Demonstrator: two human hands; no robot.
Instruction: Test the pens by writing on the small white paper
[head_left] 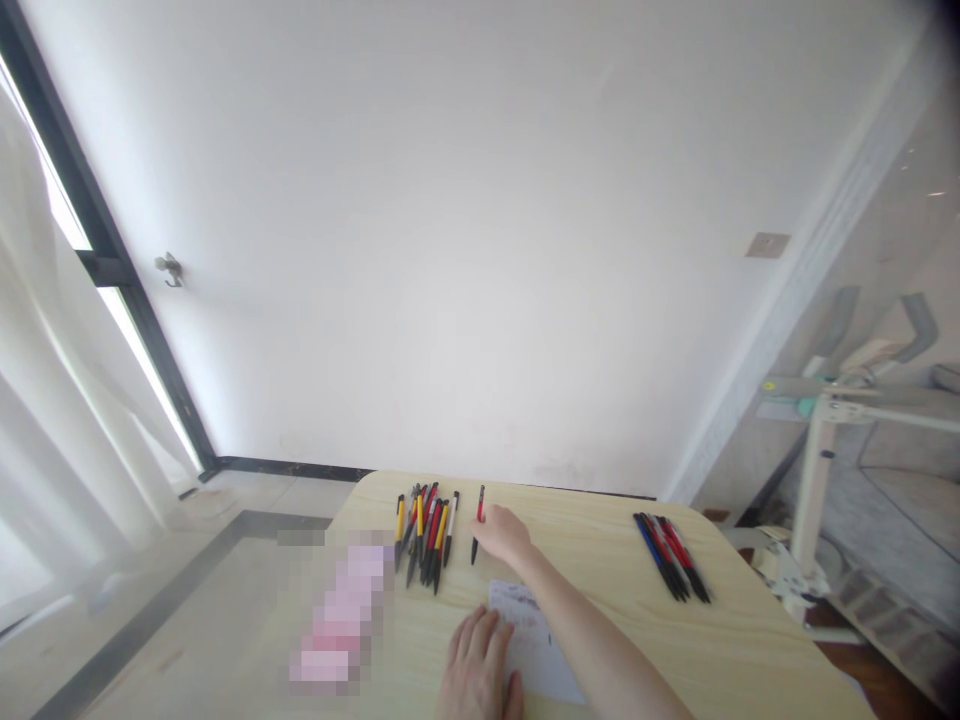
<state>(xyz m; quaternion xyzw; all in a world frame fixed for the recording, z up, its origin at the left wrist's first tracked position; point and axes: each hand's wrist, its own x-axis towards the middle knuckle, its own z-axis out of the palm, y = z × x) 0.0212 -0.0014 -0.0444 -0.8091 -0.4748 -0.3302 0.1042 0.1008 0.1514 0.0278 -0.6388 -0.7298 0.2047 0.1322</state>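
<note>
My right hand (502, 533) reaches forward across the light wooden table (600, 600), its fingers closed on a red and black pen (478, 524) lying just right of a pile of pens. That pile (425, 530) holds several yellow, red, black and white pens bunched together. My left hand (480, 675) lies flat, fingers spread, on the left edge of a white printed paper slip (534, 650) near the table's front.
A second group of several red, blue and black pens (671, 555) lies at the table's right. A blurred pink patch (341, 620) covers the left of the table. A white wall stands behind, a window with curtains at left, a white rack at right.
</note>
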